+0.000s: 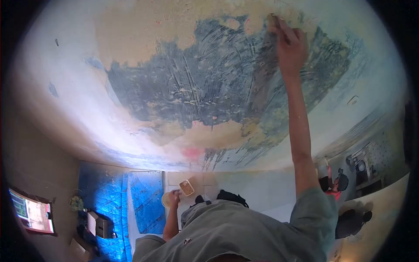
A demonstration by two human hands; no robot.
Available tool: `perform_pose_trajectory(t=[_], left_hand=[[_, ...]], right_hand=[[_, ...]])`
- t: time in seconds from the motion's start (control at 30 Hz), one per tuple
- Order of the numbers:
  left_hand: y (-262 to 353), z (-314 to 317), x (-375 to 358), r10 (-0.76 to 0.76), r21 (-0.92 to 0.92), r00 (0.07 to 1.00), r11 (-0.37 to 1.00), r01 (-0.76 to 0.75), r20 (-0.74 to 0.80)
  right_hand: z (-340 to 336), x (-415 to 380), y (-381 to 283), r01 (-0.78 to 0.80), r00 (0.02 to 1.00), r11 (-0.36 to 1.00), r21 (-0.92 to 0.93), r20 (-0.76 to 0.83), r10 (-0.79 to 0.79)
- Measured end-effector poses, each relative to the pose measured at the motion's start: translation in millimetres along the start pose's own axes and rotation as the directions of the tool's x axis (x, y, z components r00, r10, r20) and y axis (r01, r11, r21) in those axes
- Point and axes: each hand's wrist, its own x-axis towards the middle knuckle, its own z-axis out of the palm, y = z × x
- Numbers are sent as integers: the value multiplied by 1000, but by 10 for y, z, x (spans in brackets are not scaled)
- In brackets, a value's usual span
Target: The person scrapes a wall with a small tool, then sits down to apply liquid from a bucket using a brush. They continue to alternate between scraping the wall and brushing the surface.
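Against the patchy wall, my right hand is raised high, its fingers closed around something small at the surface that I cannot make out. Dark grey-blue scraped areas spread to its left and below, bordered by tan and whitish patches. Low down, my left hand is closed at the edge of a round pale container. Beside it is a rectangular tray with brownish contents. The grip of the left fingers is too small to tell exactly.
Blue sheeting covers floor at the left, with a box-like object on it. A window is at far left. At right are a person in red and another in dark clothing.
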Motion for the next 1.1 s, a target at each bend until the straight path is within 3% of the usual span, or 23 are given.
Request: perform_pose_trajectory(t=[0.03,0.07,0.1,0.17,0.2,0.3,0.37,0.4,0.43,0.5,0.53,0.57,0.63,0.67,0.7,0.8,0.83,0.87,0.9,0.97,1.0,1.07,1.1], left_hand=[[-399,-152,177,345,496,938,819,-288,-23],[-256,-326,-109,70,511,996,859,-37,-46],[-8,-483,-444,-209,518,975,828,217,-75],[-241,-697,-774,-423,112,850,872,476,-315],[-171,-729,-859,-429,113,843,867,485,-325],[-84,-992,-1126,-547,67,744,787,614,-383],[-359,-1183,-1025,-378,102,894,906,411,-242],[-378,-1215,-925,-343,247,905,882,402,-250],[-308,-1244,-880,-331,23,940,942,334,-82],[-196,-1063,-581,-334,189,933,916,354,-131],[150,-766,-587,-328,110,916,927,359,-229],[383,-630,-498,-341,91,932,931,353,-125],[636,-331,-321,-257,181,963,947,267,-75],[762,-193,-260,-261,180,964,948,264,-43],[677,-138,-93,-256,200,967,948,249,11],[911,150,-128,-232,293,971,933,207,51],[911,156,-128,-236,306,967,931,199,91],[871,145,-106,-248,308,965,928,210,89],[828,157,-112,-286,323,954,915,243,94],[702,160,-184,-338,329,935,899,289,102],[647,131,-221,-342,319,936,899,299,88],[526,82,-362,-386,336,922,873,354,33],[452,17,-472,-392,336,919,871,359,34]], right_hand=[[29,-117,-33,-8,1000,1000,-3,3,8],[97,-307,-82,119,993,993,-13,-26,-119],[129,-428,-122,243,968,970,-25,-53,-244],[-12,-532,-170,283,957,959,-27,75,-281],[-73,-567,-167,326,928,945,-23,200,-315],[35,-228,184,255,967,965,-62,14,-254],[-67,55,105,85,996,993,-83,43,-82],[-86,75,-12,-24,997,995,-92,77,31],[-53,-92,-37,-50,993,995,-88,104,59],[15,-401,-103,16,974,999,38,226,-24],[-25,-493,-293,352,928,933,79,102,-359],[46,-557,-291,334,933,938,87,109,-342],[231,-653,-287,230,971,722,653,-205,-124],[140,-510,-154,274,961,910,311,-129,-245],[28,-285,22,326,945,942,-75,-1,-327],[3,-217,47,164,987,977,-135,15,-163],[22,-346,-97,447,894,892,-65,57,-444],[32,-421,-175,694,718,720,16,71,-693],[13,-393,-152,694,716,719,28,80,-694],[19,-304,26,452,884,891,32,120,-452],[38,-344,62,457,879,888,45,128,-459],[67,-407,123,202,979,966,162,-5,-204],[73,-548,-4,201,979,966,163,1,-204]])
